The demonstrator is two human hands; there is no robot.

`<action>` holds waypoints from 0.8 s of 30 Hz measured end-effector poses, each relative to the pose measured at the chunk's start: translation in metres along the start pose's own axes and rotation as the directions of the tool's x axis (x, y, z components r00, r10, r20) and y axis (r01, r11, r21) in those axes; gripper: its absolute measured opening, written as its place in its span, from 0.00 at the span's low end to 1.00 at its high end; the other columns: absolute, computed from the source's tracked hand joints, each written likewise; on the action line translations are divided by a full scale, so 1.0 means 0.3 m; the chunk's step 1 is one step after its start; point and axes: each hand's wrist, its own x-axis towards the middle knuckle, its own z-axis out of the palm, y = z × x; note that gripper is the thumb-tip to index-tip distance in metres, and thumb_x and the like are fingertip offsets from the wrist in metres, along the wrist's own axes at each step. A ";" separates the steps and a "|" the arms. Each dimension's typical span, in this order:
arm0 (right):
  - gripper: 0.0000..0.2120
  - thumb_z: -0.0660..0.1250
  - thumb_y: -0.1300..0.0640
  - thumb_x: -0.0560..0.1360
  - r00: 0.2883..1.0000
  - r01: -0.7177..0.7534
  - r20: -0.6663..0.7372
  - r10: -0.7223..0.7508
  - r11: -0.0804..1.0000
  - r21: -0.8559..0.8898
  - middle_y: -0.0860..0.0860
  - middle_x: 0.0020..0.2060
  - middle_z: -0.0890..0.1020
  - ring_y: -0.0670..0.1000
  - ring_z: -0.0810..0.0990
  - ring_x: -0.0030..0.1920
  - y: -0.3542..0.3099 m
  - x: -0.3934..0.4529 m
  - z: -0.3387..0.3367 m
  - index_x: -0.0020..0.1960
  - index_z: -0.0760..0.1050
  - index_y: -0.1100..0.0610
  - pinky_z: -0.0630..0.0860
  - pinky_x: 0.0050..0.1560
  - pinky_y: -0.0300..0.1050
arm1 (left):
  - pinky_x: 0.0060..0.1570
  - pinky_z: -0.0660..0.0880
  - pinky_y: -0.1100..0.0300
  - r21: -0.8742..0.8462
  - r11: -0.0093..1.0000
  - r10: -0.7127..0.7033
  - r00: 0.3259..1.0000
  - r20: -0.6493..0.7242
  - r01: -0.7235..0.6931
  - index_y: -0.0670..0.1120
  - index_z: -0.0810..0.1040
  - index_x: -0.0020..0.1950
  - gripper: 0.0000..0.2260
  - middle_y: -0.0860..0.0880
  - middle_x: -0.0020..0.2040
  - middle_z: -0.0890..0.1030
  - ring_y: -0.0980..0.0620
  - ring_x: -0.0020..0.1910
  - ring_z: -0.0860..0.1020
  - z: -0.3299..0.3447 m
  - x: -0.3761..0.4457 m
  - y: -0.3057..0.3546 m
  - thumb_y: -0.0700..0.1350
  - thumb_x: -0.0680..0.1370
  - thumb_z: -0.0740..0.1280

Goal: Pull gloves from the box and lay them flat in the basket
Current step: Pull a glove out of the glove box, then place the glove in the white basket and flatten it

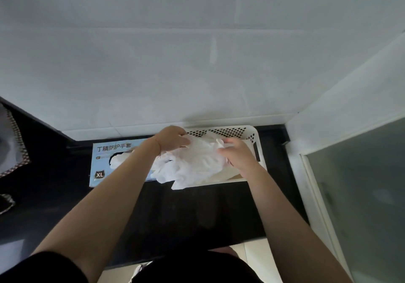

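A light blue glove box [103, 166] marked XL lies on the black counter, with a white glove poking out of its slot [118, 161]. To its right stands a white perforated basket [252, 135]. A white glove [197, 162] is spread over the basket's left part, and its fingers hang over the near rim. My left hand [172, 137] pinches the glove's far left edge. My right hand [237, 153] pinches its right edge over the basket. The glove hides most of the basket's inside.
The black counter [186, 206] runs along a white tiled wall [197, 63]. A frosted glass panel with a white frame [359, 195] closes the right side. A cloth with a checked border [13, 142] lies at the far left.
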 end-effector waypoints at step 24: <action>0.12 0.62 0.64 0.80 0.935 0.162 -0.177 -0.308 0.814 -0.558 0.52 0.57 0.78 0.48 0.77 0.47 0.199 0.169 -0.141 0.60 0.76 0.56 0.71 0.47 0.35 | 0.39 0.67 0.58 0.454 0.890 0.188 0.937 -0.294 -0.036 0.51 0.72 0.59 0.16 0.51 0.50 0.79 0.48 0.45 0.78 0.272 0.018 0.143 0.57 0.77 0.67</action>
